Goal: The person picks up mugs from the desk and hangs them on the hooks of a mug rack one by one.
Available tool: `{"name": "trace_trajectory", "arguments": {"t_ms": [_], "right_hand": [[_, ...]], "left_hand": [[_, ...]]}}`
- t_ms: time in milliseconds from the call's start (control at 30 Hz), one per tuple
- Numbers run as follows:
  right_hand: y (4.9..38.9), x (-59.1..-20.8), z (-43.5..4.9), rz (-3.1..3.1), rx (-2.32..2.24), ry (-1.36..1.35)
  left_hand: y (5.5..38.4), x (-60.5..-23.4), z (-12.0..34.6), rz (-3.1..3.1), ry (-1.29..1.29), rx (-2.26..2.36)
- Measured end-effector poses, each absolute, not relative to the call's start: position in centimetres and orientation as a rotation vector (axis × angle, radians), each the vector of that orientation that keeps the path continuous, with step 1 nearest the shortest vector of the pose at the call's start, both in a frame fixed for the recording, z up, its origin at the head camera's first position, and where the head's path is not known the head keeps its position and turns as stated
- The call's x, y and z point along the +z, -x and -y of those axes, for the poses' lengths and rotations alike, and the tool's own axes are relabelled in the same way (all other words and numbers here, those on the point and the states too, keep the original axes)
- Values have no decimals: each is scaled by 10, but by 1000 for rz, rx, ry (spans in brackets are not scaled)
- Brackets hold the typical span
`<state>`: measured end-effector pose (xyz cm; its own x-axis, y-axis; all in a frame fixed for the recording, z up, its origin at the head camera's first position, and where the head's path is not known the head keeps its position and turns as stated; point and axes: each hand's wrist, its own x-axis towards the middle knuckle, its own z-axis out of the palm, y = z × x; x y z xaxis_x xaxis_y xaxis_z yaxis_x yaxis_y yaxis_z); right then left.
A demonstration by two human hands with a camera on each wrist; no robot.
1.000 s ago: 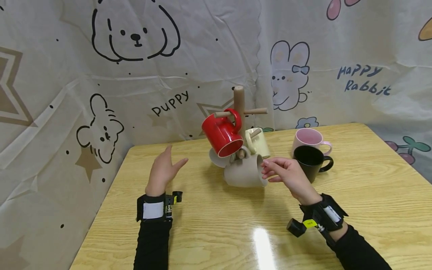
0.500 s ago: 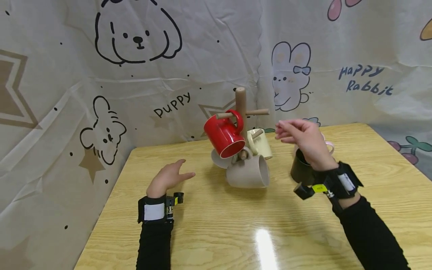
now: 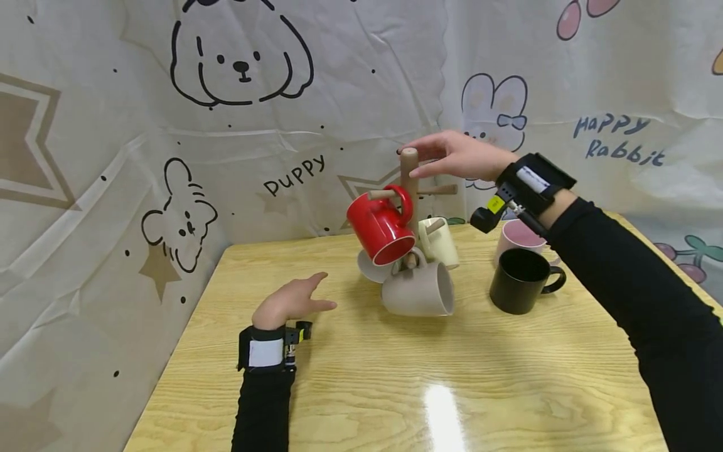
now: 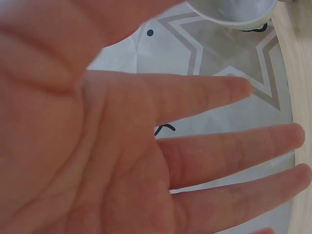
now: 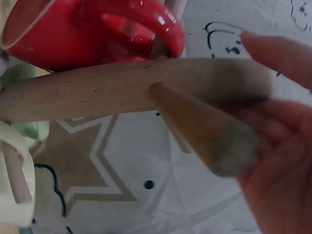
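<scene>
My right hand (image 3: 465,157) is at the top of the wooden mug tree (image 3: 409,162), thumb in front and fingers behind the post. In the right wrist view the thumb (image 5: 278,56) stands a little off the post, while the other fingers reach behind it. A red mug (image 3: 377,227) hangs by its handle from an upper peg. Below it a light grey mug (image 3: 415,292) hangs sideways, with a cream mug (image 3: 443,246) to the right and a partly hidden white mug (image 3: 369,267) to the left. My left hand (image 3: 290,301) holds nothing, its fingers spread over the table.
To the right of the tree, a black mug (image 3: 515,285) stands in front of a pink mug (image 3: 519,235), which my right forearm partly covers. A bare peg (image 3: 443,189) sticks out rightward below my right hand. Printed cloth (image 3: 282,125) hangs behind the wooden table (image 3: 361,376).
My right hand has gone from beside the grey mug's mouth, up over the black mug, then left to the post's top. My left hand has turned and lowered slightly. The mugs stay put.
</scene>
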<state>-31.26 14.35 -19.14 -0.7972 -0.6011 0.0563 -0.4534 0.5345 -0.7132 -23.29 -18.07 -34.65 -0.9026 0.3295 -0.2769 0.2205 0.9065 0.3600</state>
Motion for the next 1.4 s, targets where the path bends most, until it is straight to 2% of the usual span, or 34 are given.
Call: {"name": "trace_trajectory", "arguments": {"t_ms": [300,667,1033,1400], "right_hand": [[337,-200,-143,-2263,-1286,1013],[338,-216,-142,-2321,-1416,1099],[328,-224,-134,-2414,-1623,1033],[312,-228,-125,-2527,-1758,829]], "left_hand": [[233,-350,177,-2720,-432,466],[231,-349,173,-2704,-410,455],[232,-348,177,-2720,-425,439],[232,-347,177,-2715,-434,435]]}}
